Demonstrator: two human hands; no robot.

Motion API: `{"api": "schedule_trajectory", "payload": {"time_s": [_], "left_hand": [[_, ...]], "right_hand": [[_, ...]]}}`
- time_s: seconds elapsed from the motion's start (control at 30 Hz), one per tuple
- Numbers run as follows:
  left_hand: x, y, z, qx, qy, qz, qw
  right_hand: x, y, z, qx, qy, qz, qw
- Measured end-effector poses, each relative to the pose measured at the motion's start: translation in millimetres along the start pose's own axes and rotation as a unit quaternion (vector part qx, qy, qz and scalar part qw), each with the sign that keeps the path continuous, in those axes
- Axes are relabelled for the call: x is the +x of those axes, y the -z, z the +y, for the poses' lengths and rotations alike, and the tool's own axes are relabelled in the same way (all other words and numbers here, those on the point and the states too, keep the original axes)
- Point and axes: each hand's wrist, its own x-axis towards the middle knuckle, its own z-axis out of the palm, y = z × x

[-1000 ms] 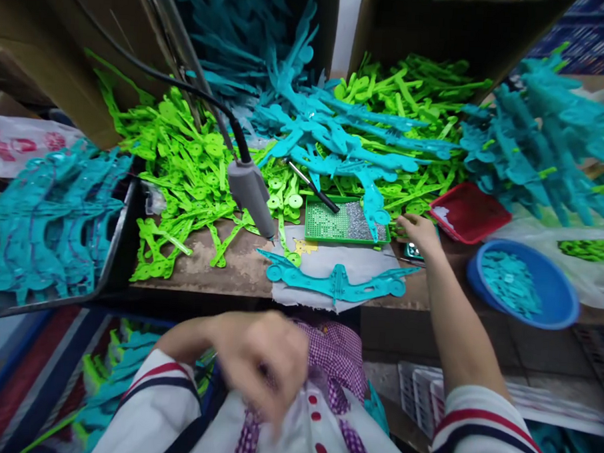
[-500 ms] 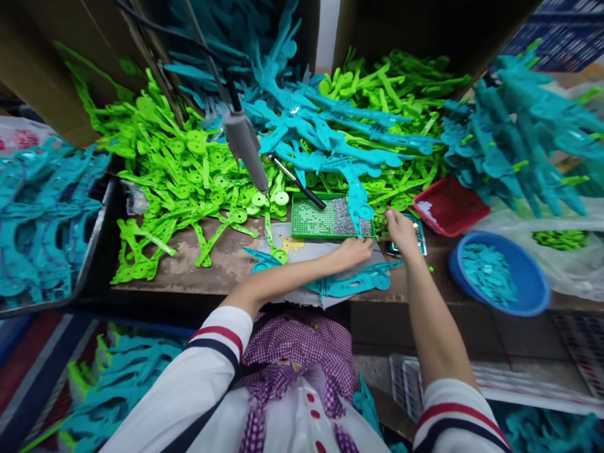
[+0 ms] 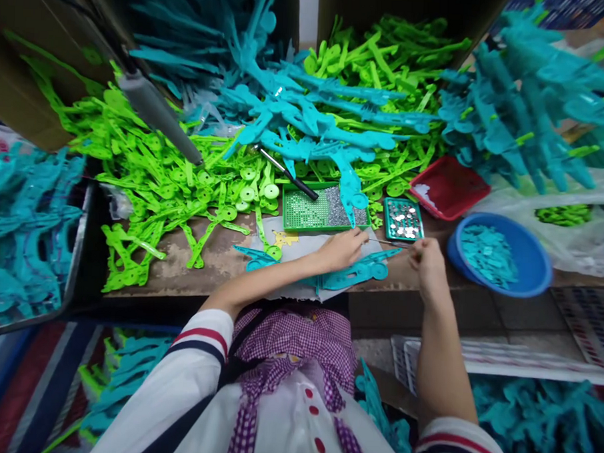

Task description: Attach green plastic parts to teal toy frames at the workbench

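My left hand [image 3: 342, 249] is closed, fingertips pinched at the front edge of the green tray [image 3: 304, 228]; what they grip is hidden. Beneath that hand, a turquoise plastic part [image 3: 363, 272] lies across a grey cloth [image 3: 301, 248]. My right hand [image 3: 428, 262] is closed in a fist farther right, around one end of a thin metal rod [image 3: 391, 242]. The rod stretches left to my left fingertips. Just behind it sits a small turquoise tray [image 3: 386, 220] with shiny round pieces. Small metal bits fill the green tray's right side, and a black-handled tool [image 3: 304, 186] leans on its rim.
Lime-green plastic parts [image 3: 204, 182] and turquoise parts [image 3: 311, 120] are heaped behind. A grey powered screwdriver [image 3: 159, 117] hangs at the left. To the right are a red tray [image 3: 463, 193] and a blue bowl [image 3: 534, 280] of turquoise pieces. The bench edge [image 3: 174, 284] runs in front.
My right hand has moved right and toward me from the small turquoise tray, which now shows fully. My left hand stays by the green tray. The screwdriver appears farther left as the view shifts.
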Motion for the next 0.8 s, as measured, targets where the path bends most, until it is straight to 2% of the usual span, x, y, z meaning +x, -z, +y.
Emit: {"api": "schedule_trajectory", "payload": {"time_s": [0.1, 0.17, 0.27, 0.33, 0.4, 0.57, 0.73, 0.8], "left_hand": [[-23, -9.4, 7, -0.062, -0.023, 0.038, 0.997], [-34, -23.1, 8, -0.059, -0.026, 0.022, 0.998], [-42, -44.2, 5, -0.017, -0.019, -0.002, 1.0], [-45, -53.4, 2, 0.013, -0.025, 0.001, 1.0], [-45, -57.4, 0, 0.031, -0.033, 0.011, 0.999], [-44, -55.7, 0, 0.037, -0.031, 0.011, 0.999], [-44, -54.2, 0, 0.028, -0.025, 0.002, 0.999], [-44, -54.1, 0, 0.015, -0.02, 0.002, 1.0]], "right_hand": [[-41, 4, 5, 0.087, -0.087, -0.059, 0.991], [-54, 0, 4, 0.079, -0.09, -0.071, 0.99], [-58, -12, 6, 0.066, -0.084, -0.054, 0.993], [-57, -18, 11, 0.102, -0.097, -0.034, 0.989], [-57, -23, 16, 0.135, -0.113, -0.018, 0.984], [-58, -28, 23, 0.152, -0.093, -0.051, 0.983], [-55, -35, 23, -0.003, -0.045, 0.078, 0.996], [-54, -39, 22, -0.005, -0.039, 0.108, 0.993]]}}
